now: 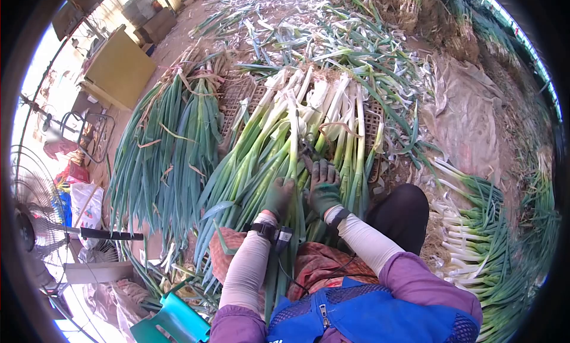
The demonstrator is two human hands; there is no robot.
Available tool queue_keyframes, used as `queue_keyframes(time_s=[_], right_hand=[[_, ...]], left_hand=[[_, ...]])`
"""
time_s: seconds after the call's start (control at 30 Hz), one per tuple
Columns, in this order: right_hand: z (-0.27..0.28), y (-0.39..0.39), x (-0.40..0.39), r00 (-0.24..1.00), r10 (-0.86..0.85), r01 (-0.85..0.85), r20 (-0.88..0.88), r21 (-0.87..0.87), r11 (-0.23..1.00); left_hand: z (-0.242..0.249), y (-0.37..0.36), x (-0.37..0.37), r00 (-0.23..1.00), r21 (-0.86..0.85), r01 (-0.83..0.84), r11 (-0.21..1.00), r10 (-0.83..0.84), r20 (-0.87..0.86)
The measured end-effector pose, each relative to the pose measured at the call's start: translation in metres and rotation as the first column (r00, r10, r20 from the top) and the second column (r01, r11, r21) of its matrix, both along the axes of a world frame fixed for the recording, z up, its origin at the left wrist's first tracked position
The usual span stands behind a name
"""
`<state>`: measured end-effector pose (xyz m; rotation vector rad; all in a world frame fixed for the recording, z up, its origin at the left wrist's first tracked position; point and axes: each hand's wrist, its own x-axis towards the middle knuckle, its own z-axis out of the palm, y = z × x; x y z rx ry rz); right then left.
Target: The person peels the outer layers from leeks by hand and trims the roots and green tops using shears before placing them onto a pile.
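Note:
A bunch of large green onions [252,135] lies before me, white ends pointing away. My left hand [279,197], in a dark green-grey glove, is closed around one green onion [293,132] that lies above the others. Close beside it is my right hand [324,187], gloved the same way, with its fingers bent over a small dark tool [307,150]. I cannot make out the tool's kind; its tip is among the stalks. Under the onions shows a brown plastic crate [373,126].
Tied bundles of green onions [172,135] lie at the left. Onions with white stems [475,230] are lined up at the right. Peeled scraps [285,37] cover the ground ahead. A fan [35,218], a yellow box [122,70] and a turquoise plastic object [172,319] stand at the left.

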<state>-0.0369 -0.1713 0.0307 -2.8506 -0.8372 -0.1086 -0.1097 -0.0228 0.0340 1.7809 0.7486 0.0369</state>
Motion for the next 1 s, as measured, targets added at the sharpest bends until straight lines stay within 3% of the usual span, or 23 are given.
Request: queue_keyframes(time_s=[0.03,0.07,0.17,0.3,0.33,0.47,0.57,0.73,0.8,0.87,1.0], right_hand=[[-0.012,0.005,0.002,0.996,0.0,0.004,0.091,-0.041,0.999],[-0.022,0.008,0.008,0.999,-0.023,0.024,0.049,-0.019,1.0],[0.004,0.012,0.027,0.988,-0.042,0.019,-0.147,-0.152,0.988],[0.0,0.025,0.051,0.999,-0.047,0.044,-0.005,-0.261,0.964],[0.002,0.028,0.057,0.996,-0.061,0.041,-0.063,-0.28,0.959],[0.022,0.031,0.072,1.0,0.002,-0.008,-0.023,-0.294,0.956],[0.029,0.037,0.089,0.943,-0.061,-0.067,-0.328,-0.365,0.928],[0.033,0.02,0.086,0.926,-0.043,0.06,-0.375,0.032,0.998],[0.083,0.013,0.072,0.782,0.013,0.109,-0.623,0.157,0.982],[0.078,0.008,0.068,0.761,0.144,0.065,-0.633,0.295,0.953],[0.074,0.024,0.071,0.817,0.161,-0.005,-0.554,0.272,0.962]], left_hand=[[-0.002,0.003,0.001,1.0,-0.062,0.0,0.998,-0.002,-0.029],[-0.003,0.006,0.003,0.998,-0.124,-0.002,0.992,-0.005,-0.055],[0.037,-0.002,0.001,0.998,-0.036,0.038,0.999,-0.039,-0.048],[0.031,-0.004,0.001,1.0,-0.046,-0.003,0.999,0.003,0.016],[0.023,-0.002,0.001,0.999,-0.082,-0.008,0.997,0.011,0.036],[0.008,0.0,0.0,0.996,-0.113,-0.034,0.993,0.044,0.084],[0.033,-0.002,-0.003,0.99,-0.311,-0.041,0.95,0.081,0.117],[0.045,0.004,-0.008,0.993,-0.298,-0.028,0.954,0.061,0.103],[0.048,0.003,-0.01,0.993,-0.307,-0.02,0.951,0.056,0.109],[0.053,0.002,-0.012,0.991,-0.332,-0.009,0.943,0.053,0.123],[0.048,0.005,-0.013,0.996,-0.272,-0.039,0.961,0.058,0.064]])
